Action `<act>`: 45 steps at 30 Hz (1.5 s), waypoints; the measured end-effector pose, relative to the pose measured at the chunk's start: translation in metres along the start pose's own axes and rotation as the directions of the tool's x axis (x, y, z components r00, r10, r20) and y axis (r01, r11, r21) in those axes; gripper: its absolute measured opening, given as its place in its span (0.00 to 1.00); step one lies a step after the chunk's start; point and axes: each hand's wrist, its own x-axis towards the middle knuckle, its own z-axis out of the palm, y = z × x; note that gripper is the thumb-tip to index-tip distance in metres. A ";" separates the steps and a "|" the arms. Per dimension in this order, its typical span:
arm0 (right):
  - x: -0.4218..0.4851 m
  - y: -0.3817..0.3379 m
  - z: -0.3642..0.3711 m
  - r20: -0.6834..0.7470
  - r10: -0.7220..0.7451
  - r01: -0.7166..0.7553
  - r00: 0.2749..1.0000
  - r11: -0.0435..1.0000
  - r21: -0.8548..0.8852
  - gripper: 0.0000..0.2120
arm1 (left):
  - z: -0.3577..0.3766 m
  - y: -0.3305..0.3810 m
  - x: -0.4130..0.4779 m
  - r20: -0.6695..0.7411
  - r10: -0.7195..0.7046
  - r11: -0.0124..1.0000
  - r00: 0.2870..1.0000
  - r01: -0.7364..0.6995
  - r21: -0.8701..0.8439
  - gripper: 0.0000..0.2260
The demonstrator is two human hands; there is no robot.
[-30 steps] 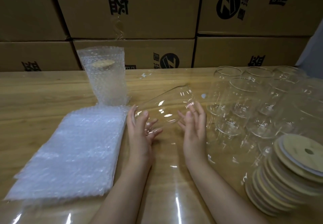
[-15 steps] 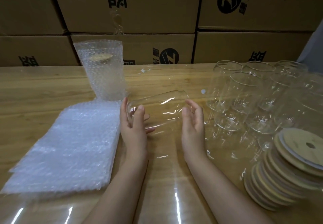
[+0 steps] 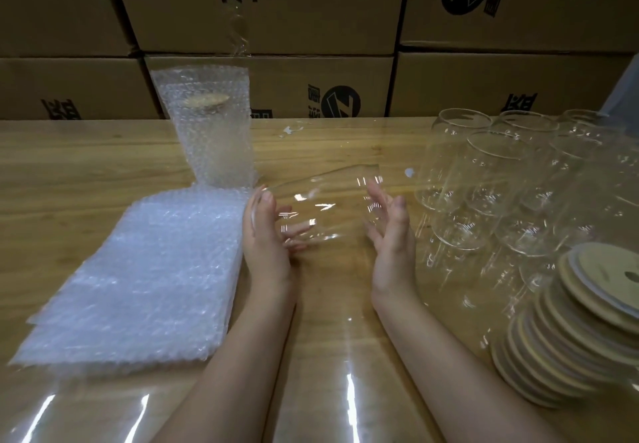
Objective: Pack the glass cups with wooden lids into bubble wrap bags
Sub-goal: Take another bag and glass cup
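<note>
An empty glass cup lies on its side in the air between my hands, above the wooden table. My left hand grips its base end, fingers showing through the glass underneath. My right hand touches the mouth end with spread, fairly straight fingers. A flat stack of bubble wrap bags lies just left of my left hand. Behind it stands a cup with a wooden lid, packed in a bubble wrap bag. Several empty glass cups stand at the right, and a slanted stack of wooden lids lies in front of them.
Brown cardboard boxes with black print form a wall along the table's far edge. A clear glossy sheet covers the tabletop. A small white scrap lies near the cups.
The cup has turned from tilted up to nearly level. My right hand has slid from near its base to the mouth end, and my hands now stand further apart.
</note>
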 end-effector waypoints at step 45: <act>0.005 0.013 0.002 -0.063 0.102 -0.106 0.993 0.992 -0.067 0.10 | 0.008 0.004 -0.018 -0.071 0.193 0.956 0.979 -0.172 0.240 0.30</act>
